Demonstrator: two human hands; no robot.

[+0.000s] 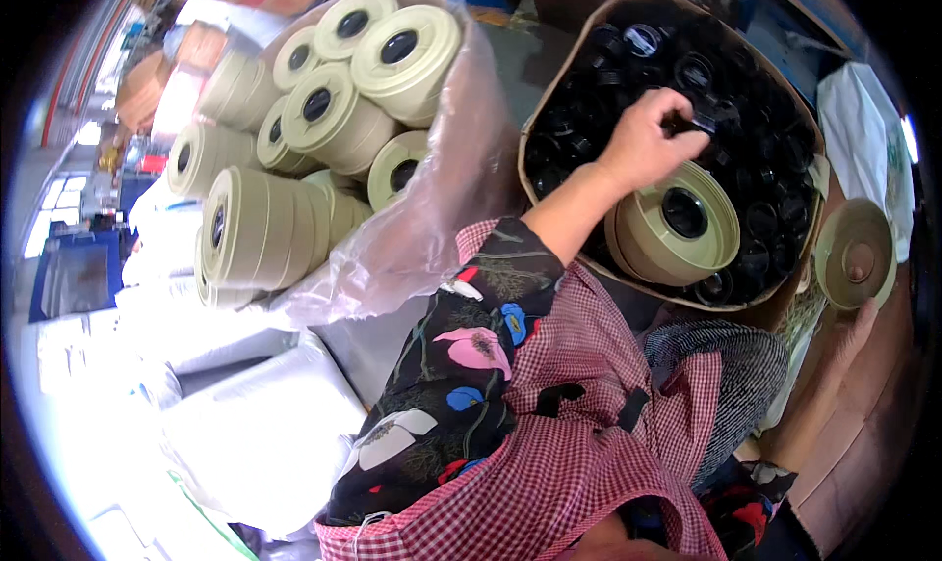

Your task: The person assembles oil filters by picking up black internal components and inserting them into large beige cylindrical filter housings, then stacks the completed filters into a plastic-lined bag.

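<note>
My left hand (648, 141) reaches over a box of black round plastic caps (760, 218), its thumb and fingers curled round a black cap (704, 122). Just below that hand, a beige round plastic cover (724, 252) with a black cap in its centre sits over the near part of the box, apparently on another beige piece. At the right, my right hand (852, 343) grips the lower rim of a beige bowl-shaped cover (856, 229), whose centre shows a small hole rather than a black cap. The palm side of the right hand is partly hidden.
To the left stands a big container lined with clear plastic (466, 139), holding stacked beige covers (265, 228) with black centres. White sacks (260, 424) lie at the lower left. Brown cardboard (854, 453) and a white bag (863, 120) are at the right.
</note>
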